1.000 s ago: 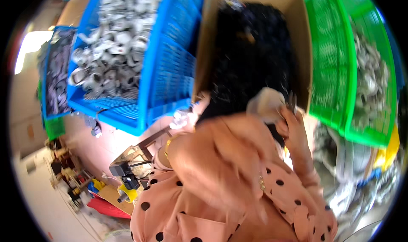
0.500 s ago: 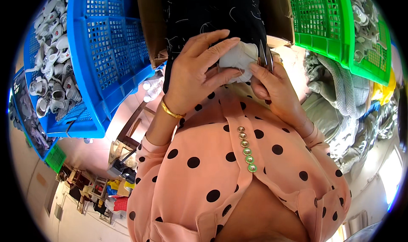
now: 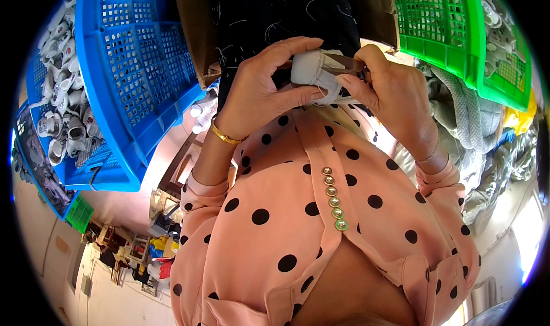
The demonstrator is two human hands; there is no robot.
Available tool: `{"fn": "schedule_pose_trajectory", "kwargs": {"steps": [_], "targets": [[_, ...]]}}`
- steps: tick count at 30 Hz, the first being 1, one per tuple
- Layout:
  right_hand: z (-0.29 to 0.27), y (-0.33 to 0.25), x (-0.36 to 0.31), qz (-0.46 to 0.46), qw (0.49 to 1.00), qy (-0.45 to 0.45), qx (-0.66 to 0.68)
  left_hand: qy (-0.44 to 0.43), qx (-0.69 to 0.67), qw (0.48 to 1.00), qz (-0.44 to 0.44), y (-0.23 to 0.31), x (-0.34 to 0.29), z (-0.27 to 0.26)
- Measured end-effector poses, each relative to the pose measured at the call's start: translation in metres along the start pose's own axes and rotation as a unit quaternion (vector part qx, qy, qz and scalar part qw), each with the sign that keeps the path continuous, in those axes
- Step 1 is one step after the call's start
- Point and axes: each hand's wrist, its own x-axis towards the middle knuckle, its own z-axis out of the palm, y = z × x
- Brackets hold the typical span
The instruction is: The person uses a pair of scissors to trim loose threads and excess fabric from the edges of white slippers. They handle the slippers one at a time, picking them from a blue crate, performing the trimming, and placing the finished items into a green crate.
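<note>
Between the thumb and fingers of my left hand (image 3: 258,88) is a small pale grey and white shoe upper (image 3: 308,68), held in front of my waist. My right hand (image 3: 398,91) grips a pair of thread snips (image 3: 348,64). Their dark metal blades lie against the upper's edge, and my right thumb is close to it. Whether the blades are apart or closed on a thread is too small to tell. Beneath the hands, dark cloth (image 3: 281,11) with loose white thread ends covers my lap.
On the left stands a blue plastic crate (image 3: 140,77); small white shoe uppers (image 3: 66,97) fill a compartment beyond its wall. A green crate (image 3: 438,31) stands right, above grey fabric bundles (image 3: 461,120). Cardboard sides (image 3: 195,31) flank the lap. Clear bottles (image 3: 203,111) sit beside the blue crate.
The snips have swung from pointing up, away from the upper, to lying across its edge. My right hand has turned and risen a little. The upper has tilted in my left hand.
</note>
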Motion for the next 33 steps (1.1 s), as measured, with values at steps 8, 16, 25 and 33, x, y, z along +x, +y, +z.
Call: {"fn": "schedule_pose_trajectory", "kwargs": {"steps": [8,16,25,33], "targets": [[-0.006,-0.002,0.013,-0.069,0.988,0.009,-0.137,0.005,-0.008,1.0,0.002,-0.004,0.001,-0.001],[-0.01,-0.003,0.02,-0.1,0.988,0.023,-0.114,-0.003,-0.021,1.0,-0.002,-0.005,0.002,-0.003],[-0.015,0.01,0.041,0.197,0.777,-0.033,0.597,0.02,0.031,0.998,0.048,-0.006,0.0,-0.001],[0.004,0.023,0.016,0.118,0.955,-0.048,0.266,0.077,0.148,0.976,0.143,0.007,0.015,0.002]]}}
